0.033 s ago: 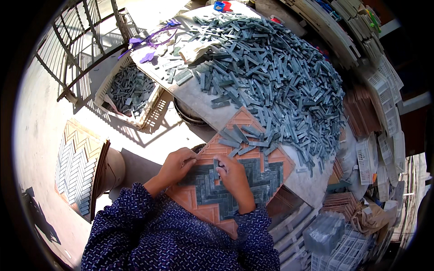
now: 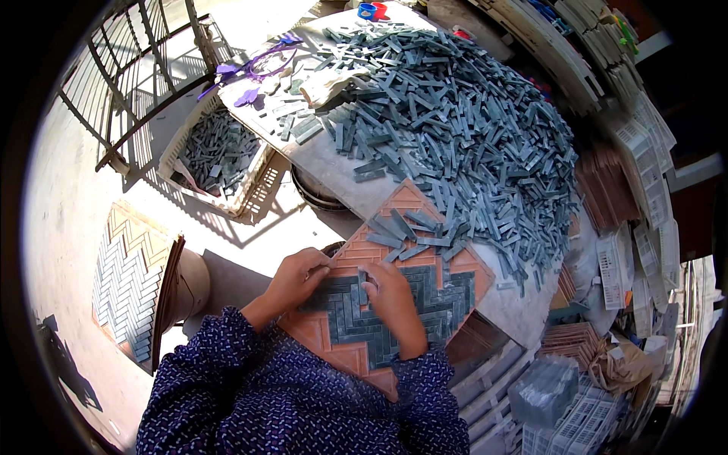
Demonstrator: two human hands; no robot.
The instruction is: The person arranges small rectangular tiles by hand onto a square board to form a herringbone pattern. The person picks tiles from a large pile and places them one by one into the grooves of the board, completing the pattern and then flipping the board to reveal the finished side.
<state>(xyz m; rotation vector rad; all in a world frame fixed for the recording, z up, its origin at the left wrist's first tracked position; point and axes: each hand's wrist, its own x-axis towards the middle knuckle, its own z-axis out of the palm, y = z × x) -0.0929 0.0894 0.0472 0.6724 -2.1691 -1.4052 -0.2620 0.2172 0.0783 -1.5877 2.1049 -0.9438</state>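
Note:
An orange mould tray [image 2: 307,331] with a herringbone of grooves lies tilted corner-up in front of me. Dark grey-green stone strips [image 2: 353,318] fill much of its middle. My left hand [image 2: 298,277] is closed at the tray's upper left edge, its thumb and forefinger on the rim. In a pinch of thumb and fingers, my right hand [image 2: 390,294] holds a stone strip [image 2: 362,278] over the pattern, partly hidden by the fingers. Several loose strips [image 2: 390,227] rest on the tray's far part.
A large heap of strips [image 2: 462,121] covers the table [image 2: 353,189] beyond the tray. At left stand a crate of strips [image 2: 254,171] and another patterned tray [image 2: 129,280]. Purple scissors-like pieces [image 2: 246,96] and a cloth [image 2: 330,87] lie farther off. Stacked crates [image 2: 576,413] line the right.
Almost everything is still. The fingers of my right hand have shifted very slightly around the strip; my left hand stays at the tray's edge.

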